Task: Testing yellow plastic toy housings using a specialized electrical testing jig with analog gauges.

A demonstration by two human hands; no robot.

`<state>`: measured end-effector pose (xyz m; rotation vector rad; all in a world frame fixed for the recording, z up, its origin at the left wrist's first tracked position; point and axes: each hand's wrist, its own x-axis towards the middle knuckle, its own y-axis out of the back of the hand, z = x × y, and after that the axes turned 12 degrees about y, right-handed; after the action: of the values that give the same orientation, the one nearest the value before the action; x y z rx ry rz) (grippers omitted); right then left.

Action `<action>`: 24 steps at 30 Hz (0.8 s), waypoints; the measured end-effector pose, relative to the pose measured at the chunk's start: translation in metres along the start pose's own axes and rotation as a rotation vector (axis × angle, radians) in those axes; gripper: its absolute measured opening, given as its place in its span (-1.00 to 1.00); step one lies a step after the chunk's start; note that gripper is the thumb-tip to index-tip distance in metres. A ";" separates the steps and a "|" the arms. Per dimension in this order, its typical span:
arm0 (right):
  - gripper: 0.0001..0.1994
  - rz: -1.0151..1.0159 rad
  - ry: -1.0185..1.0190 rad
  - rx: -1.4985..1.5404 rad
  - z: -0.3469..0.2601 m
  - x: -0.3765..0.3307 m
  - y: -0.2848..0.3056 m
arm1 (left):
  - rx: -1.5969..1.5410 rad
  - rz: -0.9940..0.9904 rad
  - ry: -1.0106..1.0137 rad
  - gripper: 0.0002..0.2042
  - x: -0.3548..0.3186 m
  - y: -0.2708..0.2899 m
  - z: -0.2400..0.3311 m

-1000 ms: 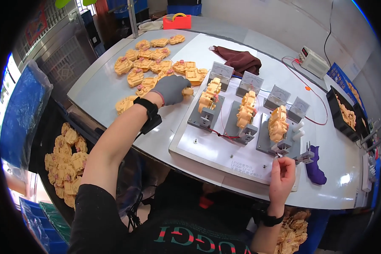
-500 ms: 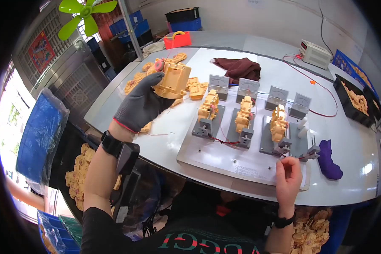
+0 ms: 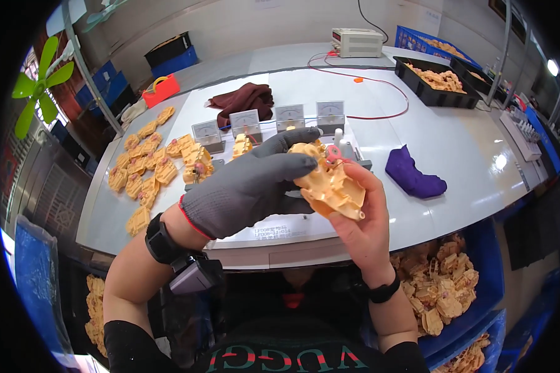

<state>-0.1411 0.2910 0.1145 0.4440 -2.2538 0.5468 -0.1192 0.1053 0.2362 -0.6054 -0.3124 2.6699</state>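
A pale yellow plastic housing (image 3: pixel 331 186) with a small pink-red round piece on it is held up in front of me, over the bench. My right hand (image 3: pixel 364 214), bare, grips it from the right, thumb at the near side and fingers behind. From the left, my left hand (image 3: pixel 249 177) in a grey glove has its fingertips on the housing's left side. Behind the hands stand several panel meters (image 3: pixel 330 113) on a white board (image 3: pixel 274 227). Similar yellow units (image 3: pixel 197 163) sit in the fixtures before them, partly hidden by my left arm and glove.
Loose yellow housings (image 3: pixel 146 158) lie spread on the bench's left. A purple cloth (image 3: pixel 410 174) lies to the right, a brown cloth (image 3: pixel 246 102) behind the meters. At the back are a power supply (image 3: pixel 356 42) and black bins (image 3: pixel 438 81). A blue crate (image 3: pixel 485 273) of housings stands below right.
My left hand has brought the housing rightward from over the bench's left side. My right hand has risen from the fixture's front edge and taken hold of it. The view has turned right.
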 end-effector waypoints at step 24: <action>-0.74 0.059 -0.063 -0.741 0.022 -0.014 0.058 | 0.240 0.261 -0.137 -0.57 0.090 0.052 0.061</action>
<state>-0.1719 0.3313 0.0760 0.0145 -2.3359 -0.2917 -0.2387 0.0881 0.2416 -0.4139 0.0575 2.9456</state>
